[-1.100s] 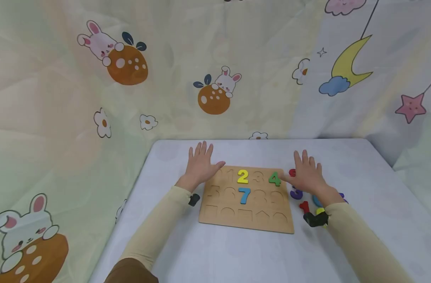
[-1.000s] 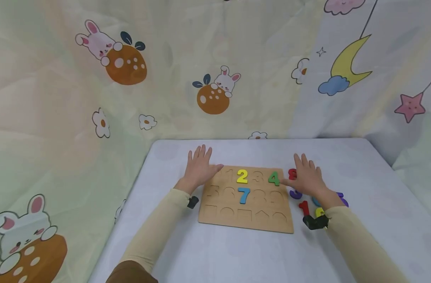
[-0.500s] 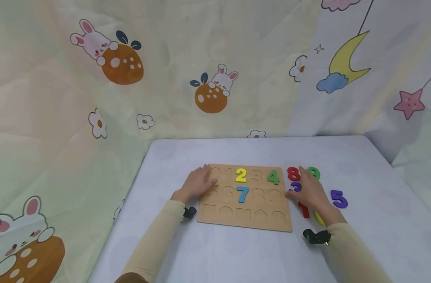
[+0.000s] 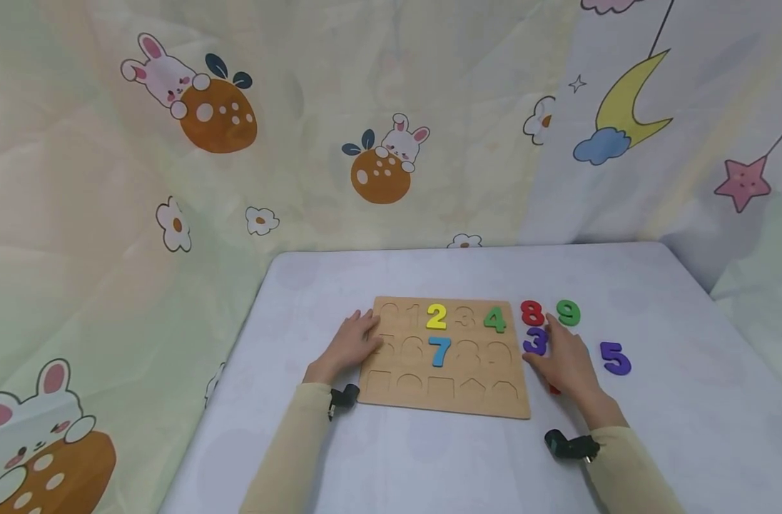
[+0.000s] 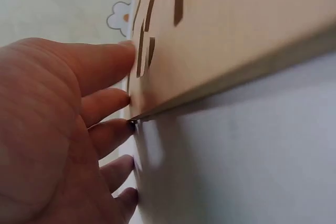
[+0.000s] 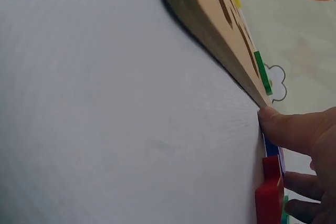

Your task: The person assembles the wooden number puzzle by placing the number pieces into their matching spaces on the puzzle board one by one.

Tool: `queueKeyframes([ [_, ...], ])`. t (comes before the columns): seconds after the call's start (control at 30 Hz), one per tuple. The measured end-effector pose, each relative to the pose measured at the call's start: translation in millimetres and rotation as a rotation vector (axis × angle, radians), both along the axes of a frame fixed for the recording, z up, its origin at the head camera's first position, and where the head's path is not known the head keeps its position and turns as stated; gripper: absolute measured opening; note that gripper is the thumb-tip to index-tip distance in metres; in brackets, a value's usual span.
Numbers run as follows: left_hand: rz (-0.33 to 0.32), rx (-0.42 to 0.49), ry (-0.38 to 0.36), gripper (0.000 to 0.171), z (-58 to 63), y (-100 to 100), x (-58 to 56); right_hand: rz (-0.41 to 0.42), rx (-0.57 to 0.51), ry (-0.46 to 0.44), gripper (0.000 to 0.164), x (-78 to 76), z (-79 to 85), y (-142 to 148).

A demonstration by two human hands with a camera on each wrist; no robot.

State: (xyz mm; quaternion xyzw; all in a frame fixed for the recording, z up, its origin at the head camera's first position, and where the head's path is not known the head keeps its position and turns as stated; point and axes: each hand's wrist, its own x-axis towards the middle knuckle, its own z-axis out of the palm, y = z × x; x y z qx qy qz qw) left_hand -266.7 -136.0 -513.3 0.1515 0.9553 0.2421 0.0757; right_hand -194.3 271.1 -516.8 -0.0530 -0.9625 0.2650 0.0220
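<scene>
A wooden number puzzle board (image 4: pixel 442 408) lies on the table, bearing a yellow 2 (image 4: pixel 437 317), a green 4 (image 4: pixel 495 320) and a blue 7 (image 4: pixel 439 352). My left hand (image 4: pixel 351 345) is at the board's left edge, thumb over the top face and fingers spread along the side. Right of the board, my right hand (image 4: pixel 569 365) reaches around a purple 3 (image 4: pixel 536 341), thumb on its near side and index finger to its right. A red 1 (image 6: pixel 270 195) lies close below the thumb in the right wrist view, mostly covered by the hand in the head view.
A red 8 (image 4: pixel 532 313) and a green 9 (image 4: pixel 568 313) lie beyond the right hand. Farther right is a purple 5 (image 4: pixel 616 358). Dark wrist cameras sit under both wrists. Printed fabric (image 4: pixel 301 143) hangs behind the table (image 4: pixel 429 464).
Both hands have come down and toward me. The left has shifted from above the board's corner to its left edge; the right has moved over the loose numbers, uncovering the 8, 9 and 5.
</scene>
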Motion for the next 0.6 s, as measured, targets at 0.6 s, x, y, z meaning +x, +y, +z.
queueKeyframes([
  [0.6, -0.010, 0.164, 0.079, 0.052, -12.9, -8.5, 36.4, -0.068, -0.093, 0.032, 0.083, 3.9, -1.1, -4.1],
])
